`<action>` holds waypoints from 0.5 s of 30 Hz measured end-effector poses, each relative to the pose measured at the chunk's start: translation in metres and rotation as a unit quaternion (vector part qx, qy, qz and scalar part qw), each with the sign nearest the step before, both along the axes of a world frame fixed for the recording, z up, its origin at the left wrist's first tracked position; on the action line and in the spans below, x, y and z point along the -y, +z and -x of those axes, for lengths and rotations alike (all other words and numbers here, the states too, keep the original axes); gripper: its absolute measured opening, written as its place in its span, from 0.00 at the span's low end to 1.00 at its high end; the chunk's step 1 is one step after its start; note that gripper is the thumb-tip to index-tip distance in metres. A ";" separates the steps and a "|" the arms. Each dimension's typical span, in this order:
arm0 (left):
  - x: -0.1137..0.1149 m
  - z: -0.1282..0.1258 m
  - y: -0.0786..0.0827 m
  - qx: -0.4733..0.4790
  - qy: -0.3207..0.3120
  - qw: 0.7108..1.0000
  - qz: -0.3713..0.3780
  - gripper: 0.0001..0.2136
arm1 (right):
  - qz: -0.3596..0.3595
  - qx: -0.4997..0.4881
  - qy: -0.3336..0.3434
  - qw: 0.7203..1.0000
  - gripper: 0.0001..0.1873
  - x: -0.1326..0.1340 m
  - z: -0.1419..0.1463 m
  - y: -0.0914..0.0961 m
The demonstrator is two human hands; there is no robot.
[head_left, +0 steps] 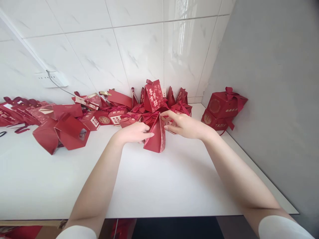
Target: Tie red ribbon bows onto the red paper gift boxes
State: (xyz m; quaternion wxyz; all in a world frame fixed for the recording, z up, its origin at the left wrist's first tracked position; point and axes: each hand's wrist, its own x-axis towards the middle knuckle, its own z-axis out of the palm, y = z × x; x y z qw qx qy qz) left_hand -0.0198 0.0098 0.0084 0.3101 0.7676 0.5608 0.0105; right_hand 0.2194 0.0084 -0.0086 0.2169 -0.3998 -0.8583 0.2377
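A red paper gift box [156, 137] with a gold pattern stands on the white table [154, 186] between my two hands. My left hand [136, 131] is closed against its left side, fingers curled onto the paper. From the right, my right hand [183, 125] pinches its upper flap between thumb and fingers. Just behind it stands a taller finished red box [153, 94] with gold characters and a ribbon on top.
Several red gift boxes and flat unfolded ones [62, 132] lie along the tiled wall from far left to centre. Two stacked red boxes [223, 108] sit against the grey wall [274, 99] on the right. A wall socket [53, 79] with a cable is at upper left.
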 end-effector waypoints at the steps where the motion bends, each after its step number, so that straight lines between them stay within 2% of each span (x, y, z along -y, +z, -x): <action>1: 0.000 0.000 0.000 -0.001 -0.001 1.000 0.001 0.19 | 0.001 0.008 -0.007 1.000 0.16 0.000 0.001 0.000; 2: 0.000 0.000 0.000 0.000 -0.005 1.000 -0.001 0.19 | 0.002 0.025 -0.014 1.000 0.15 0.000 0.001 0.000; 4: 0.001 0.000 0.000 0.003 -0.022 1.000 -0.002 0.18 | 0.020 0.075 -0.021 0.997 0.21 0.000 0.003 0.000; 7: 0.001 0.000 0.000 -0.003 -0.047 0.999 0.004 0.17 | 0.102 0.134 0.009 0.986 0.26 0.000 0.005 0.000; 10: 0.001 0.000 0.001 -0.031 -0.072 0.997 0.000 0.16 | 0.159 0.151 0.045 0.975 0.24 0.000 0.006 0.001; 15: 0.000 -0.003 0.002 -0.033 -0.102 0.994 0.002 0.10 | 0.115 0.237 0.004 0.965 0.16 -0.004 0.008 -0.007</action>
